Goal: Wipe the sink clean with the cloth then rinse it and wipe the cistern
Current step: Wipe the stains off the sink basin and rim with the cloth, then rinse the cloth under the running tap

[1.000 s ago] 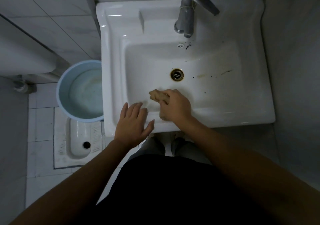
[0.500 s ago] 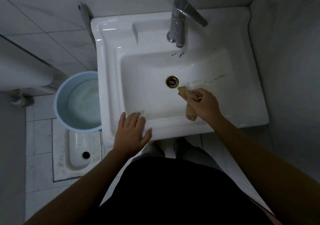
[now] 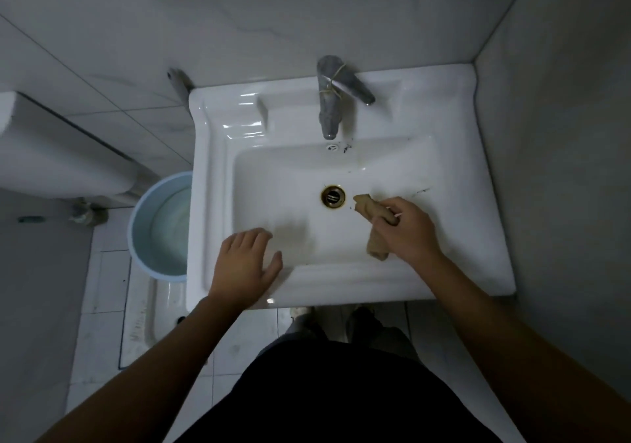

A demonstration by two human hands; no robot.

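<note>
While you are wiping the basin floor, the cloth (image 3: 374, 220) is sitting bunched in your right hand (image 3: 406, 234), its fingers (image 3: 387, 215) clamped around it; one end is poking out past your fingertips toward the drain (image 3: 332, 196), the other is hanging below your palm against the front slope. Your left hand (image 3: 244, 265) is resting flat on the front rim of the sink (image 3: 478, 272), fingers spread and holding nothing.

You are working through the first step, I judge: dark specks and a streak (image 3: 421, 191) are showing just beyond your right knuckles, and more grime is sitting under the tap (image 3: 329, 101), so the wiping is looking unfinished. Your next pass is calling for pushing the cloth outward over that streak, then up to the back wall. Rinsing is waiting on the tap; the cistern (image 3: 51, 149) is standing well off to your left, above the bucket (image 3: 160, 224).
</note>
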